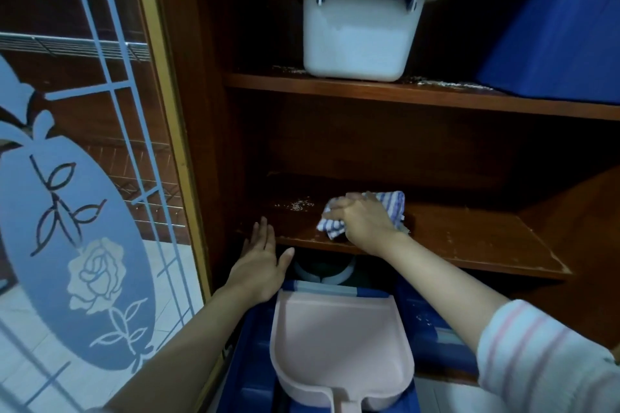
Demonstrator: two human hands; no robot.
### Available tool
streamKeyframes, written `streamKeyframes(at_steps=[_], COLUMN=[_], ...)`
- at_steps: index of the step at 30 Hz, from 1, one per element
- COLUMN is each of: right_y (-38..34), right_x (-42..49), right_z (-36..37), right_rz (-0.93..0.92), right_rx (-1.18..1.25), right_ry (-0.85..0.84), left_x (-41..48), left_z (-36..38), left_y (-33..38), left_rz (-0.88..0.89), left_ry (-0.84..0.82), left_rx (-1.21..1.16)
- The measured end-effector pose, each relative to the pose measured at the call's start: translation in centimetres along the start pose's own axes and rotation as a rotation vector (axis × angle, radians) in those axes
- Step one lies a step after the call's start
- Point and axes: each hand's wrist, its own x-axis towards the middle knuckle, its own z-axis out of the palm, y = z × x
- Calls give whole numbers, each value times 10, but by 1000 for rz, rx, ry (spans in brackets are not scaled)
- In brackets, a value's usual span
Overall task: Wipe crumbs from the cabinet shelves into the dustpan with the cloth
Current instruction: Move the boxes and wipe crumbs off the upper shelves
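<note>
My right hand (364,223) presses a blue-and-white striped cloth (391,206) onto the lower wooden shelf (469,238), fingers curled over it. A patch of pale crumbs (297,205) lies on the shelf just left of the cloth. My left hand (263,263) is held flat with straight fingers at the shelf's front left edge, holding nothing. The pink dustpan (339,342) sits below the shelf edge on a blue box, its open mouth toward the cabinet. More crumbs (446,83) are scattered on the upper shelf (369,92).
A white bin with a green lid and purple handle (360,20) and a large blue tub (567,33) stand on the upper shelf. The glass cabinet door with a rose pattern (87,211) hangs open at left. A blue plastic box (426,322) carries the dustpan.
</note>
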Motion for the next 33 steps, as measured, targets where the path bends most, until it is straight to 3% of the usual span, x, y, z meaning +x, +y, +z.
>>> streamKeyframes(at_steps=[5,13,21,25,33], right_y=[-16,-53,-70,-58,-24], right_x=[25,87,106,93,63], right_z=[-22,-6,9,15,17], right_rz=[-37,-61,-8,9,70], right_rx=[35,-22,-139,-44,-144], right_ry=[131,75,-116,-95,-78], left_x=[-2,3,4,3,3], left_z=[-5,-11,-10,-10,-9], left_y=[3,5,5,5,8], left_rz=[-90,-102,-103,-100,-119], left_ry=[-149,-213,-217,-223,-205], left_rx=[163,187,234,221,223])
